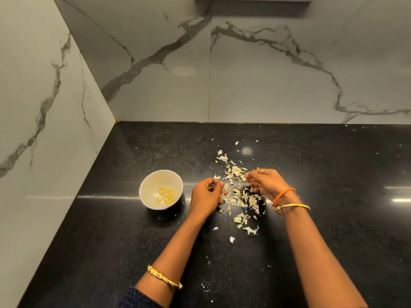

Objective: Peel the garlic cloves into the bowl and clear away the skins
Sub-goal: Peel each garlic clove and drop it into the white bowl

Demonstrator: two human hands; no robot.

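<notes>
Garlic cloves, already peeled, lie in the white bowl on the left of the black worktop. The skins are spread out to its right, between the two hands, so they stay out of the bowl. The left hand has curled fingers pinching something small. The right hand pinches a bit too, maybe a clove or a skin; I cannot tell.

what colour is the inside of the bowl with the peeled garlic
White inside the bowl; the head view shows it best.
</notes>
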